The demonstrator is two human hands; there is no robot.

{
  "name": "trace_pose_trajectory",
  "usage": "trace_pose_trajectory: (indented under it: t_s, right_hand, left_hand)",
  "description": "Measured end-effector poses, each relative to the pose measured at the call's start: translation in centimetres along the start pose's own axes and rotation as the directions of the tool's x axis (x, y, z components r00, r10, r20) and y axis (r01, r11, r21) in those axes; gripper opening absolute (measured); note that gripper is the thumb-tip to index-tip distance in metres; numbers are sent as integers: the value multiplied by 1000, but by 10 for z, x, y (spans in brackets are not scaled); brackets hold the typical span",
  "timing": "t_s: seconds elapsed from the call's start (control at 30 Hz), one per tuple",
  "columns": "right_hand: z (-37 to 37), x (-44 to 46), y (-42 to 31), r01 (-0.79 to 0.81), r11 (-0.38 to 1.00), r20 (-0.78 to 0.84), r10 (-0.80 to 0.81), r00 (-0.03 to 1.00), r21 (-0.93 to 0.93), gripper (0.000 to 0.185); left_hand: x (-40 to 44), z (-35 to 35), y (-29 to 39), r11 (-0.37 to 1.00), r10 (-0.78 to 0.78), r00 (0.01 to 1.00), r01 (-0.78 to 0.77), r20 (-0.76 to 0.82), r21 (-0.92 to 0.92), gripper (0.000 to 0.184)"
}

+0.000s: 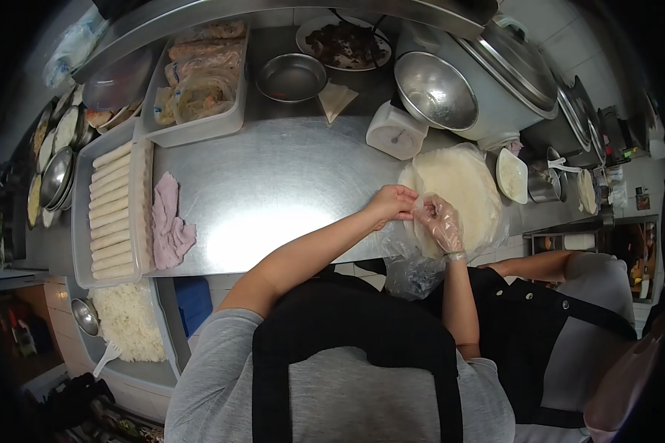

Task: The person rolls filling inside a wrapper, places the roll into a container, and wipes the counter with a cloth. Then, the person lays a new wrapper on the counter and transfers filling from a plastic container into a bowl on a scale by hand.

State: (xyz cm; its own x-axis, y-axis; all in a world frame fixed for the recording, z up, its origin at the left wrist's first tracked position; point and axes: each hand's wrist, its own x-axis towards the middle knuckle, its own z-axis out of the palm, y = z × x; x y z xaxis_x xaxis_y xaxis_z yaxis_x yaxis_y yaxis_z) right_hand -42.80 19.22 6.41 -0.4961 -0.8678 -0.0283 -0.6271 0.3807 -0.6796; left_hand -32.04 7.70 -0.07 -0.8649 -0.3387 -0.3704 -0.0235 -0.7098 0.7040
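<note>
A stack of thin round pastry wrappers [458, 188] lies on clear plastic [414, 275] at the right of the steel counter. Bare, my left hand [394, 207] has its fingers pinched together at the stack's left edge, on what looks like the rim of a wrapper sheet. My right hand [442, 225], in a clear plastic glove, is closed over the same edge, and its fingertips meet those of the left. What lies between the right fingertips is partly hidden. Just beyond the stack stands a white dial scale [396, 131] with a steel bowl [436, 90] on top.
Rolled pastries fill a plastic tub [145, 214] at left, beside a pink cloth [171, 229]. Behind are a bin of bagged food [231, 125], a steel dish [291, 77] and a plate [303, 38]. Another person's arm [532, 264] is close at my right.
</note>
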Motion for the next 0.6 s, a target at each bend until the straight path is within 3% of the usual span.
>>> trace_pose_trajectory:
  t_s: [0.13,0.2,0.23,0.3,0.37,0.43,0.5,0.6]
  right_hand:
    - [-1,12,30,-30,991,60,23,998,129,15]
    - [-3,19,58,43,998,13,-43,999,-44,10]
    - [-10,23,69,44,998,13,-43,999,-41,10]
    - [-28,29,88,-83,953,-26,95,995,291,14]
    - [-56,22,82,-90,769,-74,176,982,633,18]
    - [-79,23,101,51,697,-210,145,967,715,23]
    - [-108,24,102,94,715,-289,155,945,693,26]
    - [-140,16,63,171,699,-391,167,905,695,33]
  left_hand:
    - [-2,-4,1,1000,-17,1000,17,-22,9,34]
    - [-2,-7,-1,1000,-12,997,13,-79,21,32]
    - [-2,-8,-2,1000,-12,997,14,-81,23,32]
    - [-1,-10,-5,991,23,994,-9,-106,132,32]
    - [-2,-12,-7,988,41,994,-26,-98,150,32]
    - [-2,-12,-8,985,57,995,-41,-86,169,32]
    - [-4,-12,-6,973,74,995,-57,-67,224,34]
    - [-16,-10,4,940,80,995,-56,-56,336,37]
